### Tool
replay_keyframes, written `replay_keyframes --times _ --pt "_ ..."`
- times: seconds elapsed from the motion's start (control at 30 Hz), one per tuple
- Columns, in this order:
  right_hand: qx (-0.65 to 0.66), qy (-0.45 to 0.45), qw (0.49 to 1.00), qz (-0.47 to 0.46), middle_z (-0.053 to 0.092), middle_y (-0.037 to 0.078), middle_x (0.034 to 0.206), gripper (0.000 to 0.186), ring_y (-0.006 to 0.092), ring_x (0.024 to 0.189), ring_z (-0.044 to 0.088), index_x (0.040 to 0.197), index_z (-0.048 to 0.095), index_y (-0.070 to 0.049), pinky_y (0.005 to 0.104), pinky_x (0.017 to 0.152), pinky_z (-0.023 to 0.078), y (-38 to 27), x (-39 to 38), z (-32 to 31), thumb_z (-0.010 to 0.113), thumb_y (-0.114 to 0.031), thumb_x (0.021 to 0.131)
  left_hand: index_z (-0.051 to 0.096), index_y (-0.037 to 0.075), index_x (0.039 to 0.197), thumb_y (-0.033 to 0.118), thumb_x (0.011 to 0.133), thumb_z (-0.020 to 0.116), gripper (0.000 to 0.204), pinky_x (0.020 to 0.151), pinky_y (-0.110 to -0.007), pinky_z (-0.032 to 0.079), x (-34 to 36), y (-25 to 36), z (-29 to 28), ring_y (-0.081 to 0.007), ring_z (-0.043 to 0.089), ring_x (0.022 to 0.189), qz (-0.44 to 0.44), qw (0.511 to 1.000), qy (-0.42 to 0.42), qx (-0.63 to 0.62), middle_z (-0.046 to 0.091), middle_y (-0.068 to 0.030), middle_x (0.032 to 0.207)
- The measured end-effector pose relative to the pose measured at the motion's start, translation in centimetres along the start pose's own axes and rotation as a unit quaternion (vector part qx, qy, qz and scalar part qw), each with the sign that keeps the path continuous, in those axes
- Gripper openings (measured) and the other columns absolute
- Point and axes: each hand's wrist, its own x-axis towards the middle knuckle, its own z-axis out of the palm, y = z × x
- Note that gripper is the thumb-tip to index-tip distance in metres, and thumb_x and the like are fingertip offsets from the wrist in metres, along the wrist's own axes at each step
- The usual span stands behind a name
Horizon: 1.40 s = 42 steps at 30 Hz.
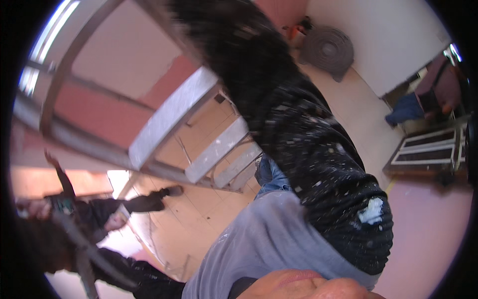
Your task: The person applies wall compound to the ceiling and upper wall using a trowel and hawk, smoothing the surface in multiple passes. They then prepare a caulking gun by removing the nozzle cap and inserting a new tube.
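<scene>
My right arm, in a black sleeve (pixel 318 144) spattered with pale paint, stretches up across the middle and leaves the picture at the top, so my right hand is out of sight. A thick whitish smear (pixel 371 211) sticks to the sleeve near the elbow. To the lower left runs my left arm in its black sleeve (pixel 139 274). My left hand (pixel 49 243) is dark and blurred near the rim, by a grey metal bar (pixel 94 249); its fingers cannot be made out. Beside my right arm stands a metal ladder with broad, paint-marked steps (pixel 174 117).
Below at left, a person in dark clothes (pixel 79 214) has one arm raised. At right, another person in a purplish top (pixel 438 89) bends near a white frame (pixel 428 152). A grey rolled mat (pixel 327 48) lies by the wall. The pink wall (pixel 104 112) has a paler patch.
</scene>
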Motion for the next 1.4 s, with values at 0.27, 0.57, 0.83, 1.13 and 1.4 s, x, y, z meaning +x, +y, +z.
replay_keyframes --times 0.27,0.57,0.83,1.13,1.4 --pt "0.146 -0.033 0.976 0.156 0.074 0.013 0.083 0.044 0.0188 0.064 0.07 0.089 0.071 0.005 0.0316 0.066 0.058 -1.4 -10.6 -10.6 0.063 -0.036 0.102 0.058 0.001 0.112 0.042 0.07 0.091 0.067 0.073 -0.03 0.054 -19.9 -14.3 6.4 -0.0157 0.063 0.08 -0.061 0.906 0.257 0.332 0.063 -0.0047 0.093" --pt "0.097 -0.241 0.945 0.2 0.071 0.013 0.083 0.045 0.0203 0.069 0.069 0.091 0.07 0.005 0.0327 0.065 0.056 -6.9 -14.6 -5.6 0.065 -0.039 0.1 0.06 0.004 0.117 0.027 0.08 0.087 0.051 0.077 -0.028 0.051 -27.2 -22.9 10.7 -0.01 0.059 0.088 -0.102 0.838 0.376 0.383 0.064 -0.0007 0.097" --pt "0.123 -0.33 0.915 0.196 0.069 0.011 0.077 0.05 0.0178 0.066 0.067 0.086 0.07 0.004 0.0309 0.063 0.055 -5.6 -16.5 -7.2 0.066 -0.044 0.099 0.058 0.001 0.118 0.028 0.079 0.086 0.055 0.086 -0.035 0.052 -30.0 -23.9 14.6 -0.0194 0.066 0.096 -0.129 0.738 0.462 0.475 0.069 -0.0104 0.103" --pt "0.102 -0.336 0.92 0.175 0.069 0.009 0.073 0.054 0.0166 0.063 0.065 0.085 0.07 0.004 0.0292 0.061 0.052 -2.9 -7.0 -10.5 0.065 -0.048 0.099 0.055 0.003 0.125 0.033 0.083 0.085 0.06 0.087 -0.035 0.052 -30.2 -28.6 17.7 -0.0197 0.064 0.098 -0.101 0.702 0.547 0.445 0.066 -0.0096 0.106" --pt "0.111 -0.371 0.909 0.157 0.065 0.005 0.074 0.042 0.0136 0.059 0.063 0.091 0.065 -0.005 0.0265 0.057 0.051 -4.3 -1.2 -6.3 0.074 -0.046 0.093 0.051 0.004 0.127 0.04 0.083 0.085 0.066 0.087 -0.035 0.052 -29.2 -30.4 15.3 -0.0185 0.064 0.099 -0.046 0.721 0.554 0.413 0.065 -0.0092 0.107"
